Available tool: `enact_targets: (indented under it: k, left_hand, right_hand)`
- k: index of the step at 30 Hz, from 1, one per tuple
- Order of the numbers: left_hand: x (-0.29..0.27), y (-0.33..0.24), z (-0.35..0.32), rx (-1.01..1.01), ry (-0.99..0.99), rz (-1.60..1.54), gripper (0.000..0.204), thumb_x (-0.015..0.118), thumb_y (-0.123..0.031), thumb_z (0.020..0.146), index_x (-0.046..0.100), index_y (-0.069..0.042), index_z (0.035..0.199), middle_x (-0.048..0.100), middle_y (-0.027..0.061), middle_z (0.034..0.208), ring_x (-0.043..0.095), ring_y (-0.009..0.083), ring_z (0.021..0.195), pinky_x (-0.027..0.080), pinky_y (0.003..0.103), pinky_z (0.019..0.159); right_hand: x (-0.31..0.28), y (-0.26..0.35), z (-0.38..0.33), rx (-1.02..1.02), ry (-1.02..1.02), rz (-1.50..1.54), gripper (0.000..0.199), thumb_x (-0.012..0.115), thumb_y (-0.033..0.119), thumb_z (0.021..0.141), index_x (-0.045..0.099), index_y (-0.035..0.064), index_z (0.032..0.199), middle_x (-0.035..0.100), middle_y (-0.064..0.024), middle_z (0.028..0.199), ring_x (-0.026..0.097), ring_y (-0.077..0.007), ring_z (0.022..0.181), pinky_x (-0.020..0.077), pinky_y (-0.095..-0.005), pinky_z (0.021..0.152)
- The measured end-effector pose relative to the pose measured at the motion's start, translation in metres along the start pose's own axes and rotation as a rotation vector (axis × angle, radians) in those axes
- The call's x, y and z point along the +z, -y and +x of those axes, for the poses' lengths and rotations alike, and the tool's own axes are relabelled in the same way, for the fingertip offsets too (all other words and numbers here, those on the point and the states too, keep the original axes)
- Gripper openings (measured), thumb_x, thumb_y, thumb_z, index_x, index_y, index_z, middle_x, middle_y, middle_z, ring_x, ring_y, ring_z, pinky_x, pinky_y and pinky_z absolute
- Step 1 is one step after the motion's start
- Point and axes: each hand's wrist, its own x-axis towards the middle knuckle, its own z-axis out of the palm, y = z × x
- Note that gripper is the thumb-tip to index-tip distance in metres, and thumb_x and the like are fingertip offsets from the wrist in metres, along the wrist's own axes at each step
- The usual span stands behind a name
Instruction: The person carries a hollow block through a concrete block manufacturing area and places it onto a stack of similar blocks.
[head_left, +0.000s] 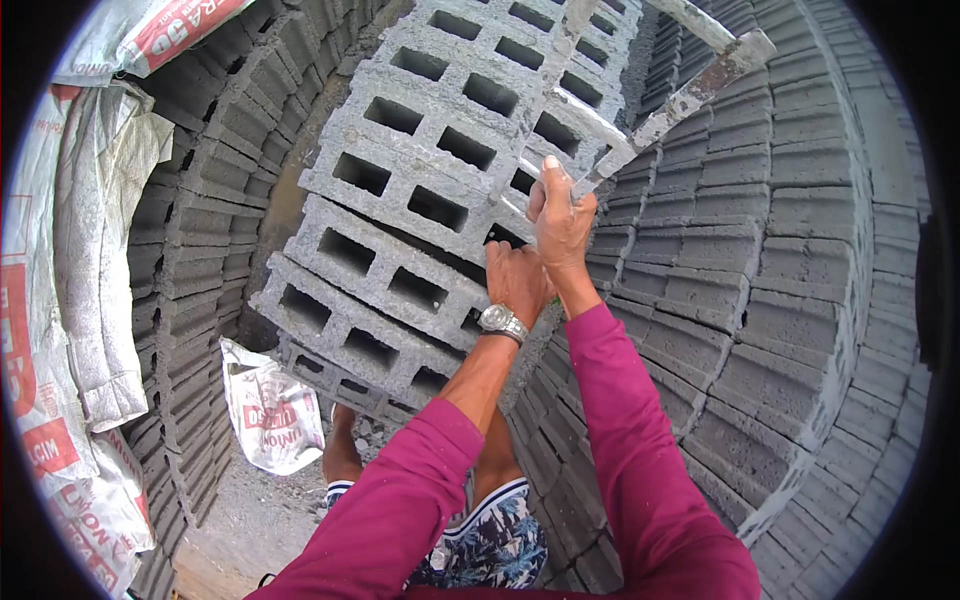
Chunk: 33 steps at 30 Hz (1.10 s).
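A stack of grey hollow concrete blocks [400, 205] stands before me, its rectangular holes facing up. My left hand [518, 278], with a metal watch on the wrist, is closed at the stack's right side. Its fingers curl over a block's edge by a hole, and their tips are hidden. Just above it, my right hand [565, 215] is closed around the near end of a worn, ladder-like metal frame [690, 100], thumb pointing up. The frame lies across the far right of the stack. Part of its near end is hidden behind my right hand.
Rows of stacked grey blocks [720, 260] rise on the right, and another stacked wall [200, 250] curves along the left. White and red sacks [90, 260] hang over the left wall. A torn sack [272, 410] lies on the dusty ground [240, 530] near my feet.
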Motion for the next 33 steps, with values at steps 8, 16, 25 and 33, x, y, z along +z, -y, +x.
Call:
enact_targets:
  k: [8,16,25,33]
  left_hand:
    - [-0.004,-0.004,-0.001,-0.060,0.019,0.001,0.041,0.070,-0.043,0.076,0.069,-0.002,0.072,0.066,0.0152,0.068,0.057,0.0260,0.076,0.038,0.038,0.082]
    - [0.001,0.001,-0.003,0.016,-0.014,-0.047,0.022,0.069,-0.032,0.077,0.065,-0.014,0.064,0.062,0.0077,0.064,0.053,0.0255,0.072,0.033,0.038,0.073]
    - [-0.003,-0.008,0.002,-0.061,0.019,0.007,0.044,0.073,-0.045,0.074,0.069,-0.001,0.070,0.065,0.0147,0.065,0.057,0.0259,0.073,0.038,0.039,0.080]
    - [-0.004,-0.013,0.002,-0.084,0.052,0.036,0.043,0.072,-0.043,0.075,0.070,-0.001,0.070,0.065,0.0144,0.066,0.057,0.0255,0.076,0.037,0.038,0.082]
  right_hand:
    - [-0.026,0.196,0.039,-0.661,0.359,0.403,0.044,0.038,0.038,0.102,0.037,0.0137,0.065,0.032,-0.0009,0.051,0.024,-0.0121,0.044,0.0267,-0.0304,0.046]
    - [0.002,-0.011,-0.002,0.029,0.116,-0.145,0.045,0.050,0.033,0.101,0.049,0.0071,0.065,0.045,0.0011,0.058,0.040,-0.0087,0.054,0.0312,-0.0284,0.051]
    - [-0.024,0.062,0.013,-0.092,-0.007,-0.074,0.050,0.054,0.039,0.100,0.054,0.0056,0.063,0.047,0.0024,0.056,0.043,-0.0070,0.054,0.0319,-0.0261,0.050]
    - [-0.084,0.103,0.008,-0.190,-0.122,0.073,0.046,0.053,0.037,0.101,0.049,0.0099,0.064,0.040,0.0017,0.055,0.036,-0.0063,0.048,0.0255,-0.0244,0.045]
